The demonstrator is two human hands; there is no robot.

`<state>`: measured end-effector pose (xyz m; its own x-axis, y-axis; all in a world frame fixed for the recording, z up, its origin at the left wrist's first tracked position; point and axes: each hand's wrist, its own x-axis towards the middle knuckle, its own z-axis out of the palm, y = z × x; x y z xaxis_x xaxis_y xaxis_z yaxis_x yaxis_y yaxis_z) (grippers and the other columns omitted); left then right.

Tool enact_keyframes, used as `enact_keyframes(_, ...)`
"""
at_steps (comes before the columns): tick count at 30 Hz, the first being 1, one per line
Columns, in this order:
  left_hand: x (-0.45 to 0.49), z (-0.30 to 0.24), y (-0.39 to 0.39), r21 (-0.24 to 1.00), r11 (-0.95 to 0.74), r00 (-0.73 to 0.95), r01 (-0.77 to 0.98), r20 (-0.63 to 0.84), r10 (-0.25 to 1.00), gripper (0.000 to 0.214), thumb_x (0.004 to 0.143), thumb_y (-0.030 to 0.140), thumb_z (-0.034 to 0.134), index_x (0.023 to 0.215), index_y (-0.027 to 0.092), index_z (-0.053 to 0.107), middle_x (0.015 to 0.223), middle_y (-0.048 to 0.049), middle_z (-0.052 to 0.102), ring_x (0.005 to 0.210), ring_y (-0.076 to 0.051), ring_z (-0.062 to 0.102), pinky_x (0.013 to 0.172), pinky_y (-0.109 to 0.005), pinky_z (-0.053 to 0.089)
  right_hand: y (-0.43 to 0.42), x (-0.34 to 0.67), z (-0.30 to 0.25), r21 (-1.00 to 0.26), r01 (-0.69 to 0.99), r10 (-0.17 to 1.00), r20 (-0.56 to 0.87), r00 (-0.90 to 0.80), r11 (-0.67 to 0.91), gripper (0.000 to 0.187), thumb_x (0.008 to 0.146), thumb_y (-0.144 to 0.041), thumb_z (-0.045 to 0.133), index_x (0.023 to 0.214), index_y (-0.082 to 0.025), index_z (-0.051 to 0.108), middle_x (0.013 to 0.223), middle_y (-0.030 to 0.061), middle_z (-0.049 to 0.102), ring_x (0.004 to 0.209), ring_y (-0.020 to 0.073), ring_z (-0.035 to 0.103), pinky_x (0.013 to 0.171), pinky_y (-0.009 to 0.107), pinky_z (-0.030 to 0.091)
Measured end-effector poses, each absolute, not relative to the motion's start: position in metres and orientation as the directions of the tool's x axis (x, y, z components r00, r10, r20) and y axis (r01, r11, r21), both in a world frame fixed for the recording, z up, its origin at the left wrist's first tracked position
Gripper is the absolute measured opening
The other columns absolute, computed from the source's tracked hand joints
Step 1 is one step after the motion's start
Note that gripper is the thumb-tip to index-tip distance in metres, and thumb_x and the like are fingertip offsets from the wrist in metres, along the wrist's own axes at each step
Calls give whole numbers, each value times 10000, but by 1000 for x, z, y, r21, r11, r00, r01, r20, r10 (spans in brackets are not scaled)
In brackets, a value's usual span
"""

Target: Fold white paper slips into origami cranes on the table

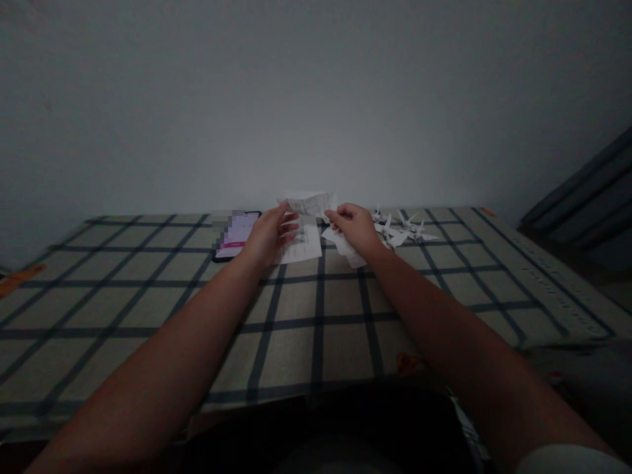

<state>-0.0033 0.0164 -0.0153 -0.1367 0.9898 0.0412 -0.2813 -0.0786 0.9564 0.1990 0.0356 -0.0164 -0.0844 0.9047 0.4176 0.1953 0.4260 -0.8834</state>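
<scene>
Between my two hands, a creased piece of printed paper [310,203] is held up above the table. My left hand [270,230] pinches its left corner between thumb and index finger, the other fingers spread below. At the right end, my right hand [353,224] grips the same paper with thumb and fingers. Under it lies a flat printed sheet [305,242], partly hidden by my left hand. Another white piece of paper [345,249] rests beneath my right hand. Several folded paper cranes [412,229] sit just right of that hand.
A phone [237,240] with a lit screen lies left of my left hand. The table has a checked cloth [291,316] on it. A pale wall [316,99] rises behind the table, and something dark and ribbed [592,184] stands at the right.
</scene>
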Motion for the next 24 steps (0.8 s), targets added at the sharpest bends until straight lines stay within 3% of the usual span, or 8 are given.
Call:
enact_keyframes(2,-3,-14,16,929,-10,-41,-370,-5,999,408,740,515,779,974,202,661,1037,-101,700,781,-168,660,582,-234,525,34,199,-16,-863,225,892,436,-117,452,324,800,-468,700,693,-198,555,612,-21,572,596,127,545,598,275,406)
enact_keyframes(5,-3,-15,17,920,-16,21,-392,26,999,333,748,407,787,968,191,662,1044,-94,702,822,-171,673,637,-241,554,32,198,-17,-836,254,874,458,-163,486,347,790,-479,713,694,-201,529,624,-29,556,597,119,523,600,271,397)
enact_keyframes(8,-3,-16,16,917,-49,15,-395,60,998,294,744,254,740,1021,199,657,1036,-68,707,831,-166,678,675,-257,569,33,198,-20,-836,240,869,460,-185,494,379,792,-500,712,689,-208,494,616,-38,539,580,113,515,585,263,390)
enact_keyframes(14,1,-12,11,923,-66,-66,-378,45,997,473,682,80,653,1142,190,636,999,-68,709,849,-174,692,671,-254,572,38,197,-23,-851,250,883,416,-218,462,486,862,-653,565,675,-215,465,604,-27,500,569,129,551,548,264,382)
enact_keyframes(19,3,-13,9,951,-120,-86,-284,99,991,389,689,114,719,1073,164,679,984,-77,720,807,-161,686,694,-252,563,37,197,-22,-892,200,907,365,-212,406,507,907,-654,476,674,-205,511,630,0,547,582,136,551,556,274,409)
enact_keyframes(24,1,-18,10,955,-164,-80,-248,149,986,321,707,220,779,1004,133,694,997,-105,742,855,-204,709,822,-338,572,39,201,-21,-887,247,921,372,-117,390,423,919,-504,521,634,-192,539,615,2,570,580,121,524,577,270,404)
